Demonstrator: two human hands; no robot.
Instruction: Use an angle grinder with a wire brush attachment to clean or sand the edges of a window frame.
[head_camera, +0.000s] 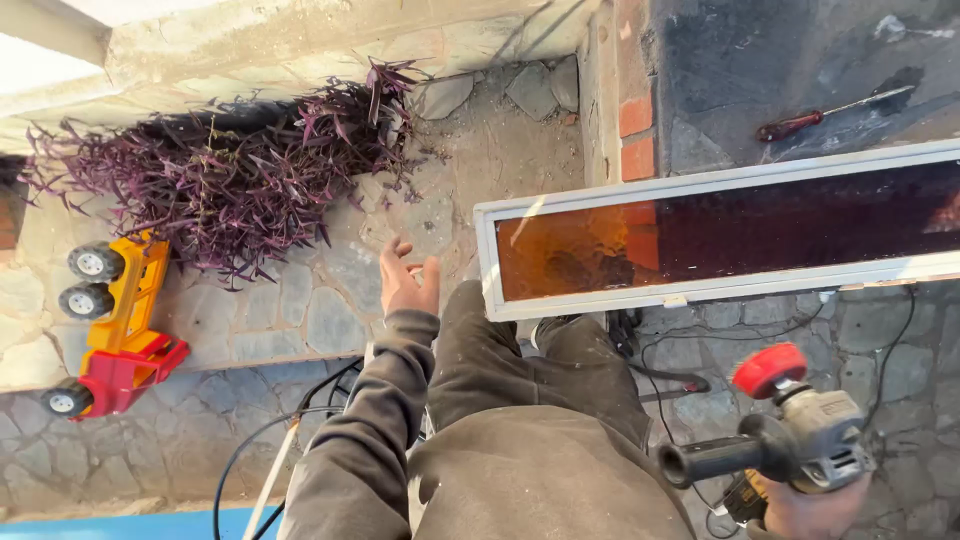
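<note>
Standing on grey stone paving, I grip an angle grinder (800, 440) in my right hand (810, 510), low beside my leg. My left hand (405, 280) hangs spread and empty above the stones. A white-framed amber glass panel (720, 235) lies ahead, near purple plants (230, 180) and a toy truck (115, 325).

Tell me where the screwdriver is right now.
In the head view, the red-handled screwdriver lies at upper right on dark pavement, beyond the amber-glass window frame, right of the brick edge.

Amber glass panel (720, 235), white frame; grinder (800, 440) with red disc; purple plant (230, 180).
</note>
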